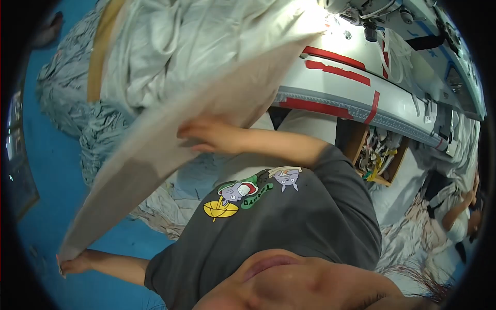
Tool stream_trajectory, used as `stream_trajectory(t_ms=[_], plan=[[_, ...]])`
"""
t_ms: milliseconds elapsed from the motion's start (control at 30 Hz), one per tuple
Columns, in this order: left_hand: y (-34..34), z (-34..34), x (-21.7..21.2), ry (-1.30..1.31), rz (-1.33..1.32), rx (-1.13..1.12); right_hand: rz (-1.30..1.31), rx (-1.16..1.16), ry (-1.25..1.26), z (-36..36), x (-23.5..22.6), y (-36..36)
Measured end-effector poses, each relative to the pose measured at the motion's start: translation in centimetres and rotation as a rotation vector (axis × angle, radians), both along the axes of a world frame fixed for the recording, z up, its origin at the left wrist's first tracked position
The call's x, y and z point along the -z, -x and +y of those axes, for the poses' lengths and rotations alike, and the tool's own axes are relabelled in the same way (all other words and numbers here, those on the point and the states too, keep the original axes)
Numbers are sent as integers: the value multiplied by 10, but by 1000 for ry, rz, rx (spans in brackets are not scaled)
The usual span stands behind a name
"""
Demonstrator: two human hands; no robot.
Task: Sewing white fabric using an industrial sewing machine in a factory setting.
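A long, pale beige piece of fabric [137,160] stretches from the lit area by the sewing machine [434,51] down to the lower left. Far out at its lower end, my left hand [77,262] is closed on the corner. My right hand [212,135] lies across the middle of the fabric near its edge, slightly blurred. Its fingers are stretched out, with the thumb apart from them. The fabric's upper end reaches the bright spot beside the machine, where glare hides the detail.
A large heap of pale cloth [150,46] with a tan strip [103,51] rises at the upper left. The white worktable [330,82] carries red tape and a ruler edge. Beneath it, a wooden drawer [385,178] holds scraps. Another person [457,217] is at the far right.
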State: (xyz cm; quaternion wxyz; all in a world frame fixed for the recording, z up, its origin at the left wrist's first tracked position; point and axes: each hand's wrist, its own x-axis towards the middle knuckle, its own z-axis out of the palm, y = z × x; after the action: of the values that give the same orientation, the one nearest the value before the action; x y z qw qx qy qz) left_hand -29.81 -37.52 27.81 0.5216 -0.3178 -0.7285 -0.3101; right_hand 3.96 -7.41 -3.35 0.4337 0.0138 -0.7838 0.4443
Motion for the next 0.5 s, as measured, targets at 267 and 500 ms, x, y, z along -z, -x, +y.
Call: stream_trajectory(t_ms=[267, 500], plan=[[-48, -26, 26, -657, -73, 102, 230, 45, -457, 39, -132, -36], [17, -98, 61, -184, 309, 202, -542, 280, -535, 50, -97, -128]])
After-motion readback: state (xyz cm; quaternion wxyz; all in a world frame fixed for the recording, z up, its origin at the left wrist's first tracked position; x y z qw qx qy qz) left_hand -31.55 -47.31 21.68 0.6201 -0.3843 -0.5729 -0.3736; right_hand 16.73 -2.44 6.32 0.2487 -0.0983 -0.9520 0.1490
